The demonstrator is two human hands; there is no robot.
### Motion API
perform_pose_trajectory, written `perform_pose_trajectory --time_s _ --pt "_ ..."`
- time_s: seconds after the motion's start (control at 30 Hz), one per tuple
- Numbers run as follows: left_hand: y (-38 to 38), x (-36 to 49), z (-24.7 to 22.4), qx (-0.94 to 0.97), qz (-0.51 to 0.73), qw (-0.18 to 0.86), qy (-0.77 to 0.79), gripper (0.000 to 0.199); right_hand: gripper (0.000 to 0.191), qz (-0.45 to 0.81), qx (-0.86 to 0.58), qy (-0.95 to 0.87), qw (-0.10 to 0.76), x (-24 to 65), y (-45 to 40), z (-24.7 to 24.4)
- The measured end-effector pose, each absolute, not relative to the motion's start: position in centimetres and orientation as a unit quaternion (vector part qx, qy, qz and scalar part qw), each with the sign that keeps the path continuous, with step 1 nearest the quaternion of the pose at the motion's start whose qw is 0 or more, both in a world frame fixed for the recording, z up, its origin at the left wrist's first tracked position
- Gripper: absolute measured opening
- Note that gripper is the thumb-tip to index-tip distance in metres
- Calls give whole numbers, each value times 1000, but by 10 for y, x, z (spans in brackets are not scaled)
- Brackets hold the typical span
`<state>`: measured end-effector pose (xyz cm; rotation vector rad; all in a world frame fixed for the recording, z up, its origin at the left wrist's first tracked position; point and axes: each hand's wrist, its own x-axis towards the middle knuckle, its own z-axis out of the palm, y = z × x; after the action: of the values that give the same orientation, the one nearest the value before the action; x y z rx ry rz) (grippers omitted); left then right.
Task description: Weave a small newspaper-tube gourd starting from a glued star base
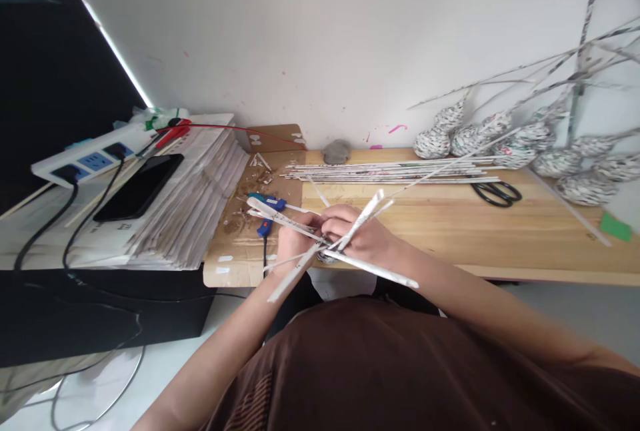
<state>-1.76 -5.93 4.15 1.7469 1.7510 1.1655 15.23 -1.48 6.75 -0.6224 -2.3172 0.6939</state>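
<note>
Close to my body, at the table's front edge, both hands are closed round a small woven paper piece [327, 257] with white paper tubes [363, 219] sticking out in several directions. My left hand [295, 239] grips its left side, near two tubes that point left. On the other side my right hand [363, 237] has its fingers bent over the top, touching the left fingertips. Most of the woven part is hidden by the fingers and tubes. One long thin strip runs from the piece toward the upper right.
Behind my hands lies a bundle of paper tubes [395, 171] on the wooden table [520, 244], with black scissors [496, 192] beside it. Woven gourd shapes [433, 144] stand back right. A blue glue gun [265, 217] rests on cardboard; paper stacks [190, 197], phone [140, 187] and power strip [93, 157] are left.
</note>
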Motion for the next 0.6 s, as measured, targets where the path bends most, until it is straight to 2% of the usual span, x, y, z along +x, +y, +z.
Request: perform_pose_trajectory --time_s 0.13,0.2,0.27,0.4,0.6 --pt "-59 -17 36 627 436 183 620 4 12 281 -237 -819 441 153 -15 47" --pt "-59 -16 35 628 440 152 624 5 13 345 -277 -743 502 149 -14 40" --pt "-59 -15 35 637 444 118 619 9 22 448 -290 -651 540 144 -13 39" --pt "-61 -12 37 663 449 98 591 14 36 613 -277 -501 545 137 -11 54" --pt "-64 -10 35 669 458 105 576 15 38 670 -302 -438 518 138 -9 66"
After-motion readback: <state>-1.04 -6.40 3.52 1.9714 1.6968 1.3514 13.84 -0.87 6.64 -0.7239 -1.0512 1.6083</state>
